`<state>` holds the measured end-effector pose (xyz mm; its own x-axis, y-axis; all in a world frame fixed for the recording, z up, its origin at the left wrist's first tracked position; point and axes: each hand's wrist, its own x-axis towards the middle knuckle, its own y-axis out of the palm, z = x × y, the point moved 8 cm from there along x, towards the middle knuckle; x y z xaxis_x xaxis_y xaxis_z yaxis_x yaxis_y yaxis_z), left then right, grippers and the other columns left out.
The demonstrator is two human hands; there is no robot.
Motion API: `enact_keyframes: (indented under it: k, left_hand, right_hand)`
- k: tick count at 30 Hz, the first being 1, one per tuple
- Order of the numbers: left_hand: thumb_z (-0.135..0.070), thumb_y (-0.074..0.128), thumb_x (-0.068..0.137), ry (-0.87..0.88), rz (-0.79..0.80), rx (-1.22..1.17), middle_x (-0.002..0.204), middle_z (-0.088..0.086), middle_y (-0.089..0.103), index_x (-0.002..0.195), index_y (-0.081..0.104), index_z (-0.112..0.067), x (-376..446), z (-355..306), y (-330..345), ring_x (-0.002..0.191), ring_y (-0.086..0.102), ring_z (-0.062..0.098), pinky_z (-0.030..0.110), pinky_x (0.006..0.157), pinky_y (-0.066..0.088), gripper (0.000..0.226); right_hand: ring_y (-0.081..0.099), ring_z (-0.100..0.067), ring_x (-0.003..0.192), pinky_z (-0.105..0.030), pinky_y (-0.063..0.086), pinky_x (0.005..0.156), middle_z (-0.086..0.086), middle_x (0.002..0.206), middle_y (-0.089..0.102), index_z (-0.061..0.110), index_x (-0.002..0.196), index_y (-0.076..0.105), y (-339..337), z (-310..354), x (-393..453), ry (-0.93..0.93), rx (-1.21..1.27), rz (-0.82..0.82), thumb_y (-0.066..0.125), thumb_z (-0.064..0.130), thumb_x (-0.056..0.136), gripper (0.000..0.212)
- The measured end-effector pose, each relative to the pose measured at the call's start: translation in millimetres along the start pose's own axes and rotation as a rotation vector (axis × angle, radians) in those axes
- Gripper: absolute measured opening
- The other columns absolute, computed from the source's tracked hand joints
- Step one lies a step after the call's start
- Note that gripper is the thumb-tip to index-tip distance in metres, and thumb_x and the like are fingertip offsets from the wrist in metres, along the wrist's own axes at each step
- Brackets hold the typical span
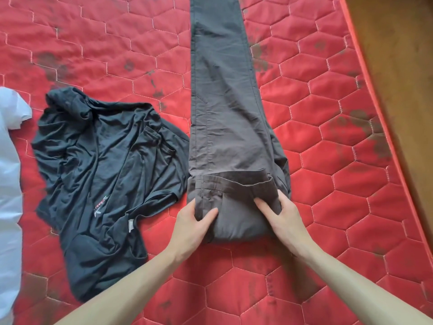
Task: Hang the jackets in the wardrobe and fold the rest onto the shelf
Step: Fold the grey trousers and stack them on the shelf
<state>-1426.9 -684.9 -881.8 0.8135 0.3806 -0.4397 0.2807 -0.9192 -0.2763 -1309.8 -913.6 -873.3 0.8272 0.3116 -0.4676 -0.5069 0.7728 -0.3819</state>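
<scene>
Grey-brown trousers (225, 102) lie lengthwise on the red quilted mattress (328, 137), legs together and running away from me. Their waist end is folded over toward the legs, making a thick fold near me. My left hand (193, 221) grips the left side of that fold, thumb on top and fingers wrapped round the edge. On the fold's right side my right hand (284, 215) holds the cloth, with its thumb pressed into the waistband. A crumpled black T-shirt (103, 174) with a small printed logo lies just left of the trousers.
A white garment (9, 179) lies along the left edge of the view. The mattress's right edge (375, 90) runs diagonally, with brown wooden floor (398, 43) beyond it. Bare mattress shows to the right of the trousers and close to me.
</scene>
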Motion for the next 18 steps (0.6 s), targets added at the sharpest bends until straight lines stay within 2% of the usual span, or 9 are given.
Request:
enact_keyframes:
  k: [1,2,4,5,7,9,11,13,18]
  left_hand:
    - [-0.016,0.072,0.098,0.015,-0.021,-0.035,0.101,-0.015,0.079,0.101,0.073,-0.024,2,-3,-1,0.095,0.073,0.001,0.021,0.085,0.054,0.008]
    - [-0.013,0.068,0.101,0.012,-0.030,-0.071,0.101,-0.014,0.079,0.101,0.074,-0.023,5,-4,-1,0.094,0.072,-0.001,0.017,0.083,0.053,0.011]
    - [-0.011,0.061,0.104,-0.042,-0.013,-0.120,0.098,-0.014,0.079,0.099,0.074,-0.018,10,-1,1,0.090,0.069,-0.003,0.014,0.080,0.051,0.015]
    - [-0.011,0.060,0.105,-0.065,-0.012,-0.103,0.089,-0.017,0.077,0.090,0.071,-0.019,12,1,2,0.082,0.066,-0.005,0.016,0.076,0.050,0.020]
    - [-0.014,0.059,0.106,-0.102,-0.057,0.009,0.064,-0.017,0.058,0.069,0.052,-0.022,16,6,0,0.062,0.047,-0.002,0.028,0.065,0.040,0.038]
    - [-0.019,0.061,0.104,-0.148,-0.129,0.174,0.057,-0.013,0.039,0.063,0.036,-0.020,19,4,-4,0.057,0.035,0.011,0.037,0.063,0.030,0.048]
    - [-0.023,0.062,0.101,-0.162,-0.177,0.242,0.056,-0.008,0.038,0.063,0.034,-0.016,19,0,-5,0.061,0.038,0.024,0.044,0.064,0.034,0.047]
    - [-0.028,0.063,0.099,-0.150,-0.217,0.277,0.057,-0.003,0.046,0.067,0.038,-0.016,16,-7,-6,0.067,0.049,0.035,0.046,0.066,0.040,0.042]
    - [-0.036,0.057,0.103,0.011,-0.306,0.518,0.058,-0.004,0.046,0.081,0.037,-0.023,10,-27,-13,0.065,0.059,0.036,0.040,0.058,0.035,0.033]
  right_hand:
    - [0.066,0.006,0.105,-0.028,0.052,0.091,0.023,0.107,0.075,0.034,0.112,0.070,-1,2,2,-0.010,-0.006,-0.032,0.068,0.052,0.095,0.025]
    - [0.066,0.003,0.093,-0.035,0.053,0.087,0.018,0.095,0.075,0.028,0.101,0.070,-4,1,4,-0.008,-0.025,-0.084,0.065,0.053,0.097,0.027]
    - [0.054,-0.014,0.069,-0.051,0.046,0.072,0.006,0.067,0.060,0.017,0.074,0.051,-10,-2,8,0.021,-0.113,-0.200,0.060,0.057,0.098,0.047]
    - [0.052,-0.023,0.068,-0.051,0.041,0.068,0.003,0.063,0.055,0.017,0.070,0.043,-10,-3,9,0.050,-0.180,-0.235,0.058,0.057,0.098,0.051]
    - [0.059,-0.040,0.079,-0.046,0.036,0.066,-0.008,0.071,0.064,0.016,0.073,0.045,-8,-5,11,0.098,-0.328,-0.287,0.055,0.057,0.099,0.050]
    - [0.062,-0.046,0.084,-0.044,0.035,0.065,-0.015,0.074,0.066,0.016,0.077,0.047,-7,-3,12,0.095,-0.429,-0.334,0.054,0.057,0.100,0.048]
    - [0.064,-0.048,0.080,-0.043,0.035,0.063,-0.016,0.068,0.062,0.021,0.076,0.040,-7,0,11,0.085,-0.495,-0.352,0.053,0.057,0.100,0.046]
    - [0.065,-0.050,0.076,-0.045,0.038,0.062,-0.022,0.069,0.065,0.024,0.078,0.037,-11,0,7,0.058,-0.537,-0.384,0.050,0.056,0.100,0.041]
    - [0.065,-0.049,0.067,-0.042,0.040,0.053,-0.017,0.076,0.067,0.011,0.087,0.051,-17,10,-1,-0.146,-0.577,-0.481,0.044,0.047,0.104,0.040]
